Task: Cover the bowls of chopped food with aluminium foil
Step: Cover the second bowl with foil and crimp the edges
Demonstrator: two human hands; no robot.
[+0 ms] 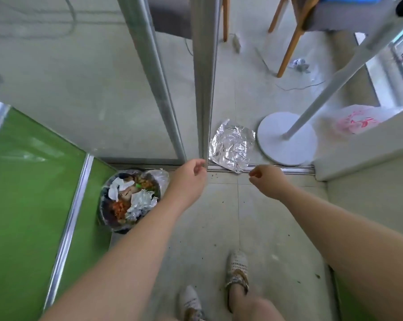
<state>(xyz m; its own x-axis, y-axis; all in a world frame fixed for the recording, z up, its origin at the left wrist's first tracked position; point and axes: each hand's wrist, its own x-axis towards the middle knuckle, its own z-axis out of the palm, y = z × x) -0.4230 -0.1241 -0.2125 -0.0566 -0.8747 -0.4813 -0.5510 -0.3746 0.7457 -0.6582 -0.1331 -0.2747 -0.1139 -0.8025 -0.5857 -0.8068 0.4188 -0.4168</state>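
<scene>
A crumpled sheet of aluminium foil (231, 145) lies on the floor just past the sliding-door track, beside a white round stand base. My left hand (191, 176) hangs over the track by the door frame, fingers loosely curled and holding nothing. My right hand (266, 179) reaches toward the foil's near corner with fingers loosely curled; it holds nothing and stays just short of the foil. No bowls of chopped food are in view.
A bin (131, 200) lined with a bag holds food scraps, tissue and balled foil at the left. Glass sliding door frame (204, 89) stands ahead. White stand base (287, 139), plastic bag (355, 120), chair legs (288, 49) and green panel (26, 193) surround me. My feet are below.
</scene>
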